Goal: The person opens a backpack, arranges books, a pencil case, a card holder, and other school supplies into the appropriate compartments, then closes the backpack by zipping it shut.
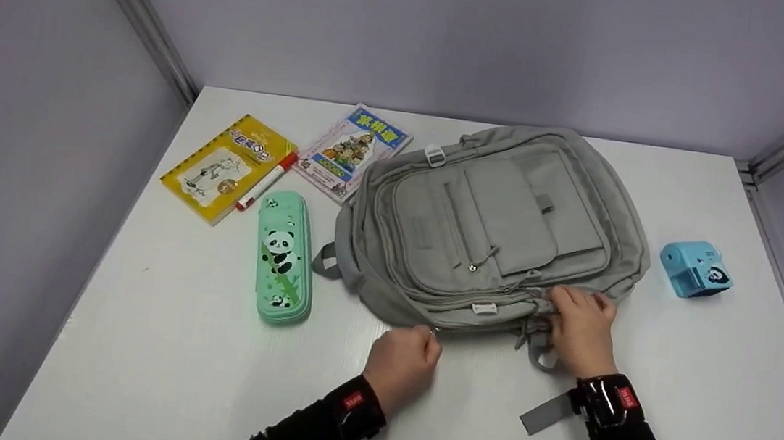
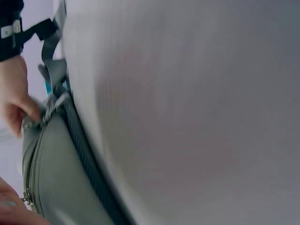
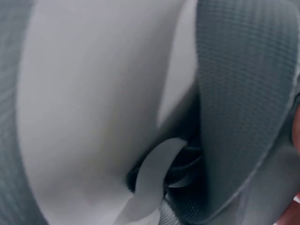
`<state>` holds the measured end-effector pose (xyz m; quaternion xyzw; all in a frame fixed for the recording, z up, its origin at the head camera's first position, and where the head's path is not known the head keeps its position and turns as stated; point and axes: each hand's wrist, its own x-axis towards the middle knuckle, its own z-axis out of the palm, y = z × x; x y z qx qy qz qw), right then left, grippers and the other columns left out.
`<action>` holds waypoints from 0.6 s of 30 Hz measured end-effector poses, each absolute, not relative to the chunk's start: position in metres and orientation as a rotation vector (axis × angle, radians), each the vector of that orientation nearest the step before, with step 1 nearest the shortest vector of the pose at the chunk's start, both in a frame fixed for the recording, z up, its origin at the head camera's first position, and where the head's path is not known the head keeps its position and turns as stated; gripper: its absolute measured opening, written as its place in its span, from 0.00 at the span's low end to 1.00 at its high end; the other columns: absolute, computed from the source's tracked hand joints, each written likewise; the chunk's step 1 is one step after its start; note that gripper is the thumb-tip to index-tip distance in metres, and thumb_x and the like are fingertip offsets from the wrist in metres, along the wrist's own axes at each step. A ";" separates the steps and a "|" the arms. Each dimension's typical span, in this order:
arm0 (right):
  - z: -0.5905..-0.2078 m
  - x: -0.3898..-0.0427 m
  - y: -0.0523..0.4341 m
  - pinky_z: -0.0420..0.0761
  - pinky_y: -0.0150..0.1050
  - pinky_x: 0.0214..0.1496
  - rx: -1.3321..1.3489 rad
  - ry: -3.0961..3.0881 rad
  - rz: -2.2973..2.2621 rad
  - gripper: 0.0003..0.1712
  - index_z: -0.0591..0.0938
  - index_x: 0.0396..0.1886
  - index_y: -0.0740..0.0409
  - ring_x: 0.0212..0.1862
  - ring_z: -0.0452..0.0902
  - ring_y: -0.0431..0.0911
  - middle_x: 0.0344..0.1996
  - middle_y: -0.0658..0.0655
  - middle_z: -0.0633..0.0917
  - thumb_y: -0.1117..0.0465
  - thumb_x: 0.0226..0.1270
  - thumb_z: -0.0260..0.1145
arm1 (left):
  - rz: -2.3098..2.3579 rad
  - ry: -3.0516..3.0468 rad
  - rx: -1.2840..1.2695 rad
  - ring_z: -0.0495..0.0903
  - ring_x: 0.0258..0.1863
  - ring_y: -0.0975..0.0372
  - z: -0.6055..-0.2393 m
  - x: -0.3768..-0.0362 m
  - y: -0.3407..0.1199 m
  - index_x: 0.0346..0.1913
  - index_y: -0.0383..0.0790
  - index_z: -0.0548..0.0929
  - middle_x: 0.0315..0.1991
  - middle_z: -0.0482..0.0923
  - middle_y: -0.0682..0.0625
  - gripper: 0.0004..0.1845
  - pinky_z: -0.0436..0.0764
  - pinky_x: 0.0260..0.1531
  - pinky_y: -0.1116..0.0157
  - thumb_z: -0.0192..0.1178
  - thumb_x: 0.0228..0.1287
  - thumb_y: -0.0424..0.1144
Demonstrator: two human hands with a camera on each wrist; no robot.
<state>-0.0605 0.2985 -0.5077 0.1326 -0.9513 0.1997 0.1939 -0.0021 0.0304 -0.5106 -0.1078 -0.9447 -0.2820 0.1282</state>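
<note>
One grey backpack (image 1: pixel 493 223), two books (image 1: pixel 226 166) and one pencil case (image 1: pixel 284 256) lie on the tabletop (image 1: pixel 152 355). The left hand (image 1: pixel 402 363) pinches a zipper pull (image 1: pixel 434 331). The right hand (image 1: pixel 581 327) grips the backpack's edge.

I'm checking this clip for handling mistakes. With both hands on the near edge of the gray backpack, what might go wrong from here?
1. The left hand pinches what looks like a zipper pull at the backpack edge; if the right hand loosens its hold on the fabric, the zipper may snag.
2. A loose strap lies by the right wrist and could catch.
3. A hard tug might slide the backpack against the green pencil case beside it.
</note>
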 end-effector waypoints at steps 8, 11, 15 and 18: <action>-0.504 -0.073 0.322 0.58 0.68 0.66 0.424 -2.734 0.589 0.17 0.77 0.38 0.59 0.45 0.82 0.62 0.40 0.63 0.86 0.80 0.52 0.63 | -0.746 -2.681 -0.325 0.71 0.10 0.61 -0.504 -0.009 0.003 0.13 0.44 0.69 0.09 0.67 0.53 0.16 0.68 0.12 0.62 0.60 0.54 0.33; -0.502 -0.078 0.330 0.56 0.68 0.69 0.406 -2.758 0.603 0.17 0.77 0.38 0.58 0.49 0.82 0.61 0.42 0.63 0.86 0.79 0.52 0.64 | -0.730 -2.703 -0.313 0.74 0.12 0.57 -0.503 -0.011 -0.003 0.13 0.43 0.69 0.10 0.70 0.50 0.16 0.70 0.13 0.60 0.60 0.55 0.34; -0.497 -0.077 0.331 0.55 0.68 0.68 0.360 -2.776 0.615 0.16 0.78 0.38 0.59 0.55 0.77 0.63 0.47 0.65 0.85 0.78 0.52 0.64 | -0.717 -2.723 -0.339 0.73 0.12 0.57 -0.503 -0.013 -0.006 0.14 0.43 0.69 0.11 0.69 0.50 0.16 0.69 0.13 0.60 0.59 0.57 0.34; -0.488 -0.069 0.314 0.57 0.66 0.63 0.349 -2.784 0.612 0.19 0.79 0.41 0.60 0.58 0.73 0.63 0.50 0.65 0.83 0.77 0.46 0.62 | -0.725 -2.731 -0.351 0.72 0.12 0.58 -0.502 -0.013 -0.006 0.14 0.43 0.70 0.11 0.68 0.51 0.16 0.69 0.13 0.60 0.59 0.57 0.34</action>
